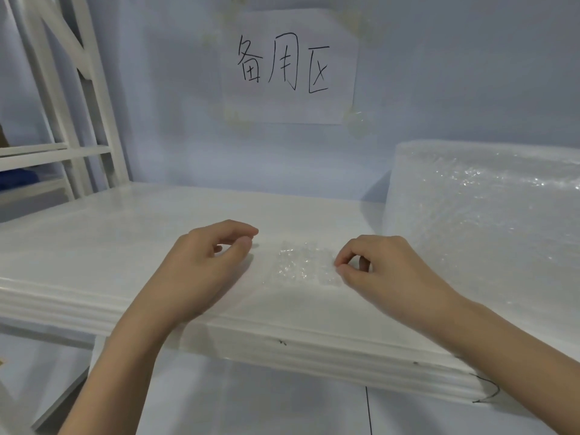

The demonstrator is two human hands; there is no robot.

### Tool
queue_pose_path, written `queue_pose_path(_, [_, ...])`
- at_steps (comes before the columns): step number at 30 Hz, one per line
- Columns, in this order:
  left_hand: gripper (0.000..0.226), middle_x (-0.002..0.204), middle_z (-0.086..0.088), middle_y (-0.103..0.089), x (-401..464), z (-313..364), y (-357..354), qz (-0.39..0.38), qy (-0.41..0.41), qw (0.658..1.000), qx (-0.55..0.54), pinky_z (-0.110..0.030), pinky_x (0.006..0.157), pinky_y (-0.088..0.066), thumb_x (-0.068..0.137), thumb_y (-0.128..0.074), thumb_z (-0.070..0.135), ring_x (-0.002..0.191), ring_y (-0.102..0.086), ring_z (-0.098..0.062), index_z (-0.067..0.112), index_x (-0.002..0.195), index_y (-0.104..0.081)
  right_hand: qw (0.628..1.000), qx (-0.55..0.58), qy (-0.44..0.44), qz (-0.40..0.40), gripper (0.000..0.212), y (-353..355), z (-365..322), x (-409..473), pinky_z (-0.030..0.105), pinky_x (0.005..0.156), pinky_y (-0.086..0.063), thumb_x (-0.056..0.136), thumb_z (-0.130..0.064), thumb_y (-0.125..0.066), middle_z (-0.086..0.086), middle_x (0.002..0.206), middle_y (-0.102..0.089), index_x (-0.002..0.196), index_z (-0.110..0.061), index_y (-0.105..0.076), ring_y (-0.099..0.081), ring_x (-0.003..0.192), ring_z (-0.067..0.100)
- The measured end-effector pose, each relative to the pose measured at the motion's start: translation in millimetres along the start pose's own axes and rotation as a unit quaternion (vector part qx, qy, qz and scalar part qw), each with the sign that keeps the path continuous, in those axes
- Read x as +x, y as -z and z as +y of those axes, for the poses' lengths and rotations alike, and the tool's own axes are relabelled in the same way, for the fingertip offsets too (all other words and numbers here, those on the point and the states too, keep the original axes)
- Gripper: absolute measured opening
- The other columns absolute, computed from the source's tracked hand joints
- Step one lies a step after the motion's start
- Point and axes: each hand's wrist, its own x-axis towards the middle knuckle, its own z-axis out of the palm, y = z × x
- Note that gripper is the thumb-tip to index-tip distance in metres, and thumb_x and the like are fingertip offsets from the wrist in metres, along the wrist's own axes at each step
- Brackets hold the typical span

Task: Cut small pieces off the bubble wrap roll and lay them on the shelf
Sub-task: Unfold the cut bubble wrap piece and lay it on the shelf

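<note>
Head view shows us a small bubble wrap piece lying flat near the shelf's front edge; our right hand pinches its right side, our left hand hovers loosely curled, holding nothing; the bubble wrap roll stands at the shelf's right end.

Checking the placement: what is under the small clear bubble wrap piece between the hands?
The small clear bubble wrap piece lies flat on the white shelf board, which shows through it. The right hand pinches its right edge, hiding that corner.
</note>
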Motion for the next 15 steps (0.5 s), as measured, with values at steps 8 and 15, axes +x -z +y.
queue_pose_path(8, [0.021, 0.105, 0.028, -0.068, 0.2, 0.6, -0.7, 0.018, 0.018, 1.0, -0.011, -0.014, 0.076, -0.04, 0.095, -0.052, 0.031, 0.102, -0.059, 0.003, 0.038, 0.102, -0.071, 1.0, -0.007, 0.013, -0.01, 0.016, -1.8, -6.1, 2.4, 0.007, 0.061, -0.037, 0.088, -0.018, -0.057, -0.018, 0.067, -0.053, 0.082, -0.02, -0.072, -0.05, 0.071, -0.017])
queue_pose_path(15, [0.021, 0.105, 0.026, -0.068, -1.4, 2.4, -0.2, 0.016, 0.022, 1.0, -0.011, -0.014, 0.075, -0.04, 0.096, -0.052, 0.031, 0.101, -0.06, 0.003, 0.038, 0.102, -0.071, 1.0, -0.005, 0.011, -0.016, 0.015, -3.1, -4.7, 2.6, 0.009, 0.056, -0.033, 0.089, -0.02, -0.057, -0.018, 0.071, -0.057, 0.084, -0.021, -0.072, -0.049, 0.07, -0.018])
